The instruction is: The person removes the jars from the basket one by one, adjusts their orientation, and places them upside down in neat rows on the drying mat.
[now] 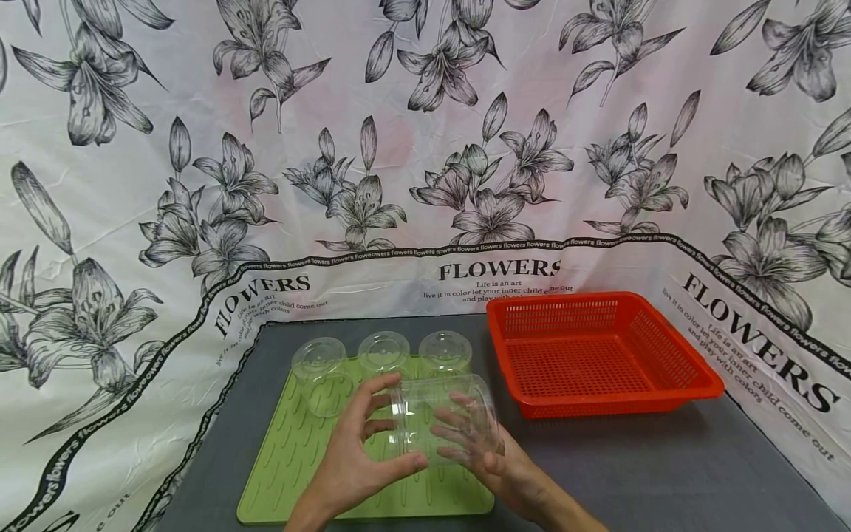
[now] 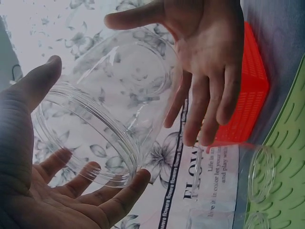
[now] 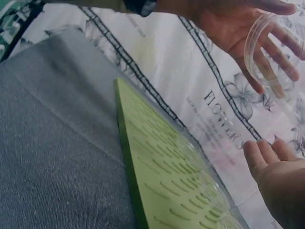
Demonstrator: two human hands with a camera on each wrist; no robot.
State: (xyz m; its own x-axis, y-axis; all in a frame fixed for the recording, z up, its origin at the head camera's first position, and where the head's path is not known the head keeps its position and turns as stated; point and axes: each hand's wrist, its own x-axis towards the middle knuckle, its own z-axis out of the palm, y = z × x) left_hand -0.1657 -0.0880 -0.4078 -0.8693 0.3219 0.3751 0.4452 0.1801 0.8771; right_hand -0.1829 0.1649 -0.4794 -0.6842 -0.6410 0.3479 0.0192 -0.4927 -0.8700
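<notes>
A clear plastic jar [image 1: 442, 417] is held on its side above the green mat [image 1: 279, 451]. My left hand [image 1: 362, 436] grips it round its ridged mouth end, thumb on the near side and fingers on the far side. At the other end is my right hand [image 1: 495, 451], its fingers straight and spread, seen partly through the clear wall. In the left wrist view the right hand [image 2: 205, 62] lies close against the jar's base end; whether it touches is hard to tell. Three similar clear jars stand in a row at the mat's back, one a left jar [image 1: 322, 377].
A red plastic basket [image 1: 605, 362] with perforated sides stands at the back right of the grey table [image 1: 598, 473]. Behind and at both sides hangs a white flower-printed cloth [image 1: 372, 148].
</notes>
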